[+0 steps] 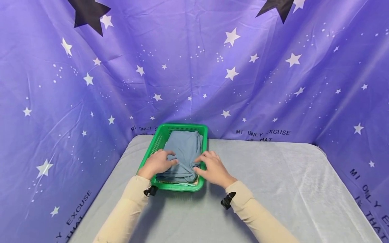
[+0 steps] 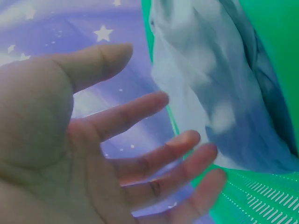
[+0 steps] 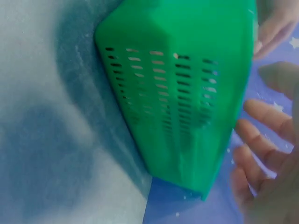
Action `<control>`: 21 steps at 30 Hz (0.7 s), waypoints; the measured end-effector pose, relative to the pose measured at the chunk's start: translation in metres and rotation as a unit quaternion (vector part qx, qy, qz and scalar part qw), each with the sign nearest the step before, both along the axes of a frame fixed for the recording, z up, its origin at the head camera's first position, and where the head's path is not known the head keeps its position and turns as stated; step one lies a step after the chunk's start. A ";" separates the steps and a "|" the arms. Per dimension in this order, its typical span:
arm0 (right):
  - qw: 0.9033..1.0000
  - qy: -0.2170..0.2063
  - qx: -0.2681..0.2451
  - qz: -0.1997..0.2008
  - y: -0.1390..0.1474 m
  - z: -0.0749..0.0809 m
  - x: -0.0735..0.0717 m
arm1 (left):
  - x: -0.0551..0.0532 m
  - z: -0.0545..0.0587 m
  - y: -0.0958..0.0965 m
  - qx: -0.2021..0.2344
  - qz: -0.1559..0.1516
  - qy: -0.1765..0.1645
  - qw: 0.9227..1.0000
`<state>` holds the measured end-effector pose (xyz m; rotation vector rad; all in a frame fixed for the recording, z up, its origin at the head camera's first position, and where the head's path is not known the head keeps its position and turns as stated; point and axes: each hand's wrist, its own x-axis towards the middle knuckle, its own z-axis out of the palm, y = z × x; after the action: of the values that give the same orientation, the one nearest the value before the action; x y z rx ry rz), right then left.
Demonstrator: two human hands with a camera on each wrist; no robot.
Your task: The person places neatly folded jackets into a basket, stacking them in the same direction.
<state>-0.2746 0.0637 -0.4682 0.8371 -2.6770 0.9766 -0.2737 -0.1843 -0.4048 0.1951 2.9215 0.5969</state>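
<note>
A folded blue-grey cloth [image 1: 183,148], perhaps a garment, lies on top of a pile inside a green plastic basket [image 1: 205,141]. Over the basket's left side, my left hand [image 1: 158,163] has its fingers spread and holds nothing; the left wrist view shows this hand [image 2: 117,140] apart from the cloth [image 2: 205,79]. My right hand [image 1: 214,168] is at the right rim, thumb and fingers reaching over it toward the cloth's edge. In the right wrist view its fingers [image 3: 264,135] are loosely bent beside the basket wall [image 3: 187,107]. Whether its fingertips touch the cloth, I cannot tell.
Under the basket is a table with a light grey cover [image 1: 267,189]. A purple star-printed curtain [image 1: 194,67] hangs behind it and at both sides. Edges of other fabric [image 1: 188,184] show beneath the top cloth at the basket's near end.
</note>
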 end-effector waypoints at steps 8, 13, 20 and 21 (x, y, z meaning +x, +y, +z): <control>0.996 -0.059 -0.070 0.021 0.035 0.005 0.005 | 0.008 -0.002 0.007 0.087 -0.001 0.174 0.981; 0.994 -0.068 -0.090 0.008 0.057 0.006 0.004 | 0.006 -0.006 0.009 0.121 0.002 0.265 0.957; 0.992 -0.069 -0.093 -0.042 0.090 0.009 0.000 | 0.001 -0.005 0.008 0.121 0.003 0.296 0.948; 0.992 -0.069 -0.089 -0.053 0.095 0.010 -0.001 | 0.000 -0.005 0.008 0.117 0.003 0.297 0.948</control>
<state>-0.2756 0.1588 -0.4585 0.6046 -2.6625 1.2668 -0.2733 -0.1767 -0.4099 0.4670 3.4076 1.0484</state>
